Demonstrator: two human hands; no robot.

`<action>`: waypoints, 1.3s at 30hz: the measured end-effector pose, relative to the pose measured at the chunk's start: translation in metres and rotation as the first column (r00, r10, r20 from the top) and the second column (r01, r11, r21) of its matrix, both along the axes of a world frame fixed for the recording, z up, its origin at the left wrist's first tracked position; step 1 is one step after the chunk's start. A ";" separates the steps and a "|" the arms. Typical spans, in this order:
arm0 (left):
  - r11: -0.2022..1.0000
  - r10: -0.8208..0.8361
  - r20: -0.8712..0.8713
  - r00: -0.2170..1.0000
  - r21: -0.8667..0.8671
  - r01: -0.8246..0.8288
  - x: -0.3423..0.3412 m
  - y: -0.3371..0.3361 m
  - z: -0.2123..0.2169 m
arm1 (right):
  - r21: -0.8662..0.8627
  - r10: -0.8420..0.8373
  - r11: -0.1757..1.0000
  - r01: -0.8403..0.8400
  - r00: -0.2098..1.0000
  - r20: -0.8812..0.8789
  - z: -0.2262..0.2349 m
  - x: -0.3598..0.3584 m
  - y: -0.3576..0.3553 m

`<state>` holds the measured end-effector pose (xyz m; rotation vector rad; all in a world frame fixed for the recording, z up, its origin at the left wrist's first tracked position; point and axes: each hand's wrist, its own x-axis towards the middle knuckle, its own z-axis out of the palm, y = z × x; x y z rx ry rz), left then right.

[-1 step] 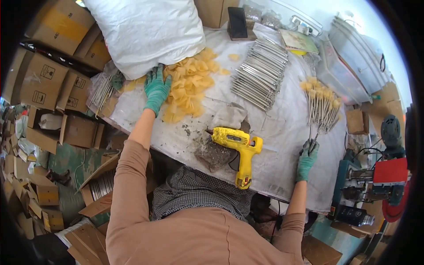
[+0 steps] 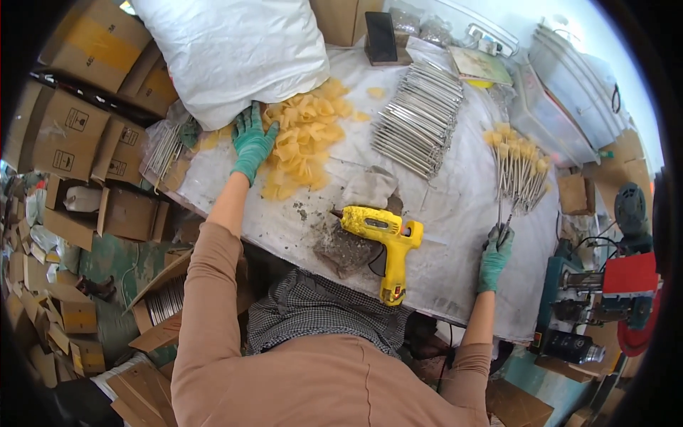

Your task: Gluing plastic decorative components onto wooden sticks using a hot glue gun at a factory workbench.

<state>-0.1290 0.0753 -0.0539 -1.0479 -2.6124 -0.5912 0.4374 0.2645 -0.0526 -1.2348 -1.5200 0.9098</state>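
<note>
My left hand (image 2: 252, 146), in a green glove with dark fingertips, lies flat with its fingers spread. It rests between the white sack (image 2: 235, 53) and a heap of thin, translucent yellow pieces (image 2: 302, 135). At the right, my gloved right hand (image 2: 496, 256) is closed round the lower ends of thin metal rods (image 2: 501, 210). These reach up to a bunch of rods with yellow tips (image 2: 523, 171) lying on the cloth. Between my hands, a yellow glue gun (image 2: 388, 242) lies on its side, its nozzle toward the left on a dark, crusted block (image 2: 345, 250).
A row of bare metal rods (image 2: 420, 117) lies on the cloth-covered table (image 2: 455, 277). Behind stand a phone (image 2: 382, 35) and clear plastic bins (image 2: 555, 114). A machine with a red plate (image 2: 629, 274) is at the right. Cardboard boxes (image 2: 67, 132) fill the left.
</note>
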 end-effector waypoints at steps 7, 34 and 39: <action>0.937 -0.062 -0.347 0.936 0.303 0.175 -0.017 0.023 0.008 | 0.050 0.026 0.998 -0.032 0.994 0.108 -0.008 0.002 0.000; 0.863 -0.457 0.044 0.889 0.264 0.431 0.095 -0.062 0.085 | -0.126 0.449 0.890 -0.438 0.890 0.075 0.053 -0.129 -0.030; 0.909 -0.373 0.302 0.877 0.309 0.280 0.138 -0.077 0.064 | -0.077 0.377 0.923 -0.377 0.926 -0.018 0.071 -0.097 -0.093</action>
